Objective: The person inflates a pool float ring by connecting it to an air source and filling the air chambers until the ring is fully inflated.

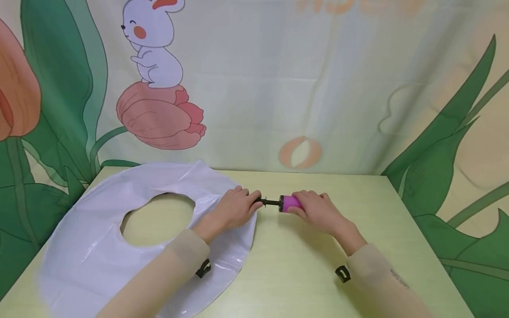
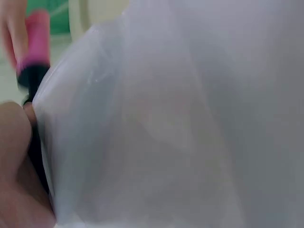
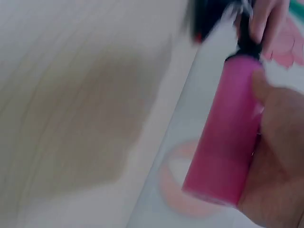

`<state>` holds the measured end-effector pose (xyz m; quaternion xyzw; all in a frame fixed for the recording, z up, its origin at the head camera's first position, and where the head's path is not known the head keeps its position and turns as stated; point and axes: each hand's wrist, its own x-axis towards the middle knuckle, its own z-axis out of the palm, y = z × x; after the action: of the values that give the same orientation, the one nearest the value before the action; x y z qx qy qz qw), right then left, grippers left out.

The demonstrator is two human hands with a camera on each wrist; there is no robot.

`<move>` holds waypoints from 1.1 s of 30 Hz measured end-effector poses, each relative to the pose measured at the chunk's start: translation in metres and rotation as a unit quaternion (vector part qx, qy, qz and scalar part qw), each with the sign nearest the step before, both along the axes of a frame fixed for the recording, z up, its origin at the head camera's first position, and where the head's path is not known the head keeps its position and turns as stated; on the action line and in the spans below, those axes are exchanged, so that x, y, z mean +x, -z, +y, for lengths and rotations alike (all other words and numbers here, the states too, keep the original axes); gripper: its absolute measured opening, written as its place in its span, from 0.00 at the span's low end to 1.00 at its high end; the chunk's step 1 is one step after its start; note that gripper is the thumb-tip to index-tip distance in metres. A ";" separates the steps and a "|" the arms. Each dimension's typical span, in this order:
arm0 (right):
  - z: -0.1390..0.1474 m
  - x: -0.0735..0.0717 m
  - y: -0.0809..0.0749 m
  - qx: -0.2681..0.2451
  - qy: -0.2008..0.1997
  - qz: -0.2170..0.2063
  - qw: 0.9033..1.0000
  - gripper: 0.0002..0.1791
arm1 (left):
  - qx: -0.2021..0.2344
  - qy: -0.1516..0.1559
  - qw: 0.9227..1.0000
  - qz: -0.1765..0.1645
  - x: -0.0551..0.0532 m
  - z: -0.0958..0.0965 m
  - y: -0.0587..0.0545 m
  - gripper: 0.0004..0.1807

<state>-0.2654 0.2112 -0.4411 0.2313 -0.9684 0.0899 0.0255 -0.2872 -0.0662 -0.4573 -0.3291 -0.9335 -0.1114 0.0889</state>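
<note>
A pink-purple hand pump (image 1: 291, 203) is held level above the table, its thin black rod (image 1: 272, 202) showing between my two hands. My left hand (image 1: 234, 206) grips the black end of the rod, above the right edge of a pale, glossy swim ring (image 1: 95, 221). Around the pump's coloured barrel (image 3: 221, 133) my right hand (image 1: 318, 210) is wrapped, the thumb lying along it. In the left wrist view the ring's plastic (image 2: 142, 118) looks bulged and fills most of the picture. Where the left fingers close round the rod is partly hidden.
The light wooden table (image 1: 294, 274) carries the ring on its left side. Behind it hangs a curtain (image 1: 254, 88) printed with a rabbit and tulips. A black strap piece (image 1: 343, 274) shows by the right sleeve, another (image 1: 203, 268) by the left.
</note>
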 end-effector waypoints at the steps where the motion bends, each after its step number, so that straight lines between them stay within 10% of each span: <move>1: -0.007 0.000 0.000 0.006 -0.007 0.005 1.000 0.27 | 0.001 0.004 1.000 -0.003 0.001 0.004 0.000 0.12; 8: -0.024 0.004 -0.003 0.019 -0.006 0.020 1.000 0.25 | 0.009 0.004 1.000 -0.004 0.005 0.011 -0.001 0.12; 20: 0.028 0.004 0.007 -0.035 0.020 -0.009 0.999 0.24 | -0.008 -0.009 1.000 0.003 -0.003 -0.015 0.005 0.12; 33: -0.024 0.003 -0.001 0.001 -0.008 0.019 1.000 0.26 | 0.010 0.002 1.000 -0.004 0.002 0.010 0.002 0.11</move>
<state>-0.2628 0.1868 -0.4404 0.2408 -0.9659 0.0845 0.0427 -0.2853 -0.0560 -0.4595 -0.3294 -0.9320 -0.1223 0.0885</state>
